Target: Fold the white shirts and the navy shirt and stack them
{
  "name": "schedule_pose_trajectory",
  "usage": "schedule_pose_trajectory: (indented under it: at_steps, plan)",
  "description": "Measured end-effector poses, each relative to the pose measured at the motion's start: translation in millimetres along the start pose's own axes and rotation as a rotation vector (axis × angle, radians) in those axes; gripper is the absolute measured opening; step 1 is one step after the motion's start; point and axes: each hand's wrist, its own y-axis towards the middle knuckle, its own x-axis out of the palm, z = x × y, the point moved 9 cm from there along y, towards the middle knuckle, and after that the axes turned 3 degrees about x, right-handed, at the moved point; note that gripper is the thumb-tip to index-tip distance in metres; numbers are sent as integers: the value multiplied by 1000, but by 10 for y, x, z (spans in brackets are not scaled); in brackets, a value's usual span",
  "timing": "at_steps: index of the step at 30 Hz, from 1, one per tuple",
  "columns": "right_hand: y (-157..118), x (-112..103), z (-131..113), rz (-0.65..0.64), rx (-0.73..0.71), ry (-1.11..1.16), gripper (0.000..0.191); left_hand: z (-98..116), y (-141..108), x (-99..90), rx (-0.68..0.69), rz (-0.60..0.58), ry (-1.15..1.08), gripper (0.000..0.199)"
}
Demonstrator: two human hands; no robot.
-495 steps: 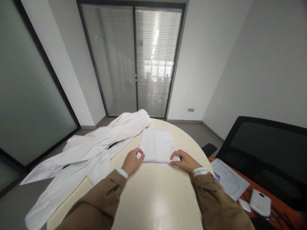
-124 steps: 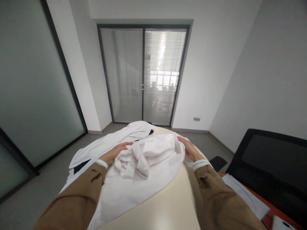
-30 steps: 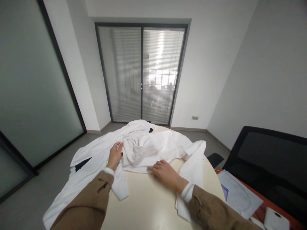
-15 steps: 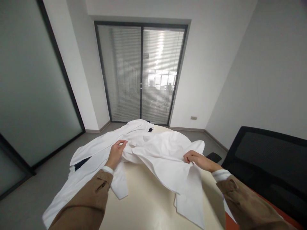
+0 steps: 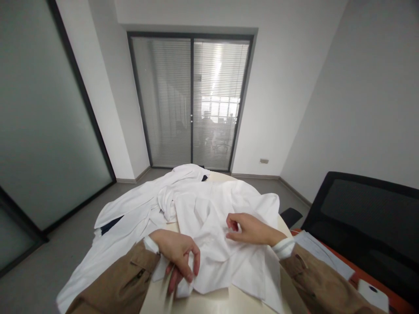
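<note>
A crumpled white garment point(image 5: 212, 235) lies over the cream table point(image 5: 209, 303), reaching close to its near part. At the garment's near left corner is my left hand point(image 5: 180, 257), its fingers curled but apart, with nothing visible between them. My right hand point(image 5: 248, 229) is over the garment's right part, thumb and fingers apart in a loose curve and nothing seen between them. Whether either hand touches the cloth is hard to tell. More white clothing point(image 5: 131, 209) with a dark blue patch point(image 5: 111, 225) lies along the left side of the table.
A black mesh chair point(image 5: 363, 218) stands at the right. Papers point(image 5: 322, 253) and a white phone-like object point(image 5: 373, 295) rest on an orange-red surface there. Beyond the table are a blind-covered glass door point(image 5: 163, 104) and white walls.
Both hands have let go of the cloth. My left hand has come nearer and to the right, my right hand to the left. The garment now spreads over more of the near table.
</note>
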Motion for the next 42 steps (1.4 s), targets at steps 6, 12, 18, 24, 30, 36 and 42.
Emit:
schedule_pose_trajectory:
  at_steps: [6,12,18,24,30,36,42]
  plan:
    - [7,384,-479,-155,-227,64,93,-197,-424,-1235,54,1134,172,26]
    - [0,875,-324,-318,-170,79,140,-606,-576,-1459,-428,1449,475,42]
    - [-1,874,-291,-308,-202,93,102,-616,-573,-1394,-568,1482,567,53]
    - [24,850,-229,-347,-165,111,26,-487,-667,-1511,-492,1522,604,31]
    - [-239,1000,-40,-763,155,191,36,-514,-1057,-1628,-544,1548,560,28]
    - [-11,630,-66,-606,96,292,40,-443,-1242,-1729,-366,1805,745,57]
    - [522,-43,212,162,21,-315,61,-454,-939,-1851,-217,1710,905,36]
